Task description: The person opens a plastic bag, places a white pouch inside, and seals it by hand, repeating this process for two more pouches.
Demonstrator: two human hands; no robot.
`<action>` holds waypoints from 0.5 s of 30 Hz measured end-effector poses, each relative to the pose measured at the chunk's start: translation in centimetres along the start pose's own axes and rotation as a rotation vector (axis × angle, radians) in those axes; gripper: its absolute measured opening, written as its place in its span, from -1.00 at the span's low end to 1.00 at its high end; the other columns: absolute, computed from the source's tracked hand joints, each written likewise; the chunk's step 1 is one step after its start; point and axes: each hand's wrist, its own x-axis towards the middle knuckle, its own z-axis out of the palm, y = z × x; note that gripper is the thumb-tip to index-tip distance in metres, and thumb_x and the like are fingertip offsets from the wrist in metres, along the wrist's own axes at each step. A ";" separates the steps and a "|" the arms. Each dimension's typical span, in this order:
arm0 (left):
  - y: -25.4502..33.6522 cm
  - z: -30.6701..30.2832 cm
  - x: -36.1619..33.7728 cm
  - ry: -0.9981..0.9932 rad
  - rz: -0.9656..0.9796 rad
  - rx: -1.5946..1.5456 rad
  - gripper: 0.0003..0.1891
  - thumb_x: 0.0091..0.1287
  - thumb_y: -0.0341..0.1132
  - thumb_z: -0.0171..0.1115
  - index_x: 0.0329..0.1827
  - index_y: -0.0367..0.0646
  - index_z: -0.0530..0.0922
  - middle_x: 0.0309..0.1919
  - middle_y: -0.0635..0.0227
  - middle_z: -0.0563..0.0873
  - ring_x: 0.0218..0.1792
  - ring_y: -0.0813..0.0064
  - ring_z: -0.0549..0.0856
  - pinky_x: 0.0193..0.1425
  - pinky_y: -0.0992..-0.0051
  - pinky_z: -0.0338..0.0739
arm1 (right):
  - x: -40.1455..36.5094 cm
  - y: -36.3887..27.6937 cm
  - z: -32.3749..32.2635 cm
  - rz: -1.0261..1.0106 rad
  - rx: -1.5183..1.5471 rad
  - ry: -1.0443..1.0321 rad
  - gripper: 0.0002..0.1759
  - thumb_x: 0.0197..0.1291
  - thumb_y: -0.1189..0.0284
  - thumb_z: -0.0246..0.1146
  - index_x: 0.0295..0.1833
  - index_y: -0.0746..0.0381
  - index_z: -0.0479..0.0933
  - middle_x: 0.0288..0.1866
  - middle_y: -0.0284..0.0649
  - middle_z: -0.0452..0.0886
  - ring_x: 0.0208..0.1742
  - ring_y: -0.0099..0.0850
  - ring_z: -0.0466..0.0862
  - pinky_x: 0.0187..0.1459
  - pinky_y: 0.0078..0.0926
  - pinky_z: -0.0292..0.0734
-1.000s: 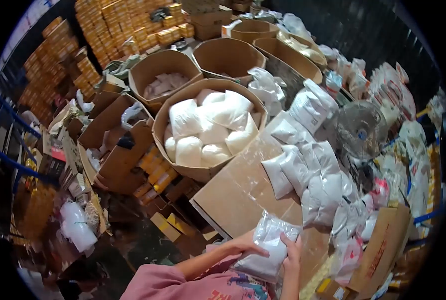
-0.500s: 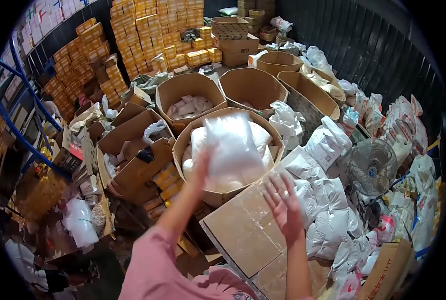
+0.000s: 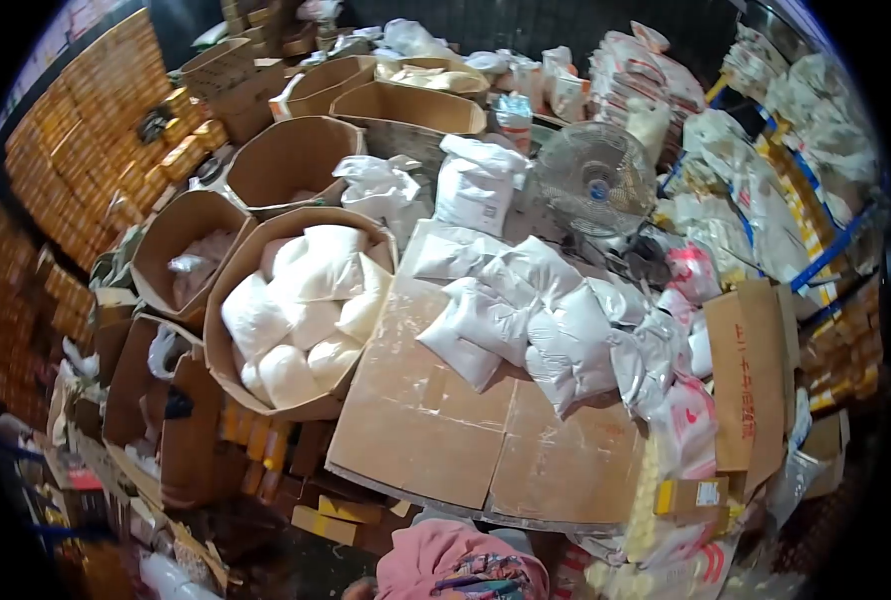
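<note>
Bags (image 3: pixel 569 325), white, plastic and pillow-shaped, lay on flat brown cardboard (image 3: pixel 416 425) ahead-right of the pink-shirted torso (image 3: pixel 428 560), both hands out of view, their grip indeterminable.

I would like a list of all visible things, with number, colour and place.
large box: one, brown, left of centre
bags in large box: several, white, heaped together
other open boxes: several, brown, left and behind it
flat cardboard: at least one sheet, brown, centre
filled bags: many, white, on the cardboard
sack: one, white, left of fan
fan: one, grey, behind filled bags
small boxes: many, orange-yellow, mostly stacked left
carton with red writing: one, brown, right
plastic bags: many, mostly whitish, right
shirt: one, pink, bottom
bare skin: one patch, bottom edge; hand or arm unclear
</note>
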 end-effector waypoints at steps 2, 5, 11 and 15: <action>0.5 2.3 -1.9 0.003 -0.090 0.096 -0.85 0.27 -0.21 0.17 -0.36 -0.07 0.57 -0.42 0.24 0.63 -0.36 0.27 0.63 -0.30 0.27 0.58 | -3.4 3.4 0.0 0.099 0.061 -0.054 -0.58 0.19 0.23 0.23 0.08 0.25 0.56 -0.05 -0.07 0.67 -0.05 -0.14 0.65 -0.03 -0.21 0.53; 3.4 2.6 -1.7 0.010 -0.025 0.282 -0.84 0.29 -0.19 0.14 -0.35 -0.04 0.58 -0.40 0.22 0.64 -0.35 0.25 0.65 -0.32 0.26 0.58 | -7.3 4.8 1.3 0.133 0.158 -0.086 -0.62 0.19 0.26 0.24 0.04 0.25 0.57 -0.07 -0.06 0.67 -0.06 -0.12 0.66 -0.03 -0.22 0.53; 19.1 -2.1 6.7 0.184 0.918 1.776 -0.81 0.33 -0.15 0.09 -0.32 0.01 0.59 -0.35 0.18 0.66 -0.33 0.21 0.67 -0.35 0.23 0.57 | -8.9 1.7 5.6 -0.143 0.426 0.003 -0.70 0.19 0.32 0.25 -0.03 0.25 0.59 -0.11 -0.03 0.67 -0.06 -0.10 0.66 -0.05 -0.24 0.54; 39.4 -0.4 11.3 -0.481 0.806 -0.162 -0.76 0.43 -0.13 0.06 -0.01 -0.05 0.51 -0.28 0.30 0.65 -0.27 0.30 0.70 -0.26 0.42 0.60 | -7.4 -7.3 -3.1 -0.517 0.682 0.246 -0.85 0.25 0.46 0.22 -0.19 0.34 0.57 -0.29 -0.14 0.66 -0.22 -0.45 0.65 -0.17 -0.48 0.53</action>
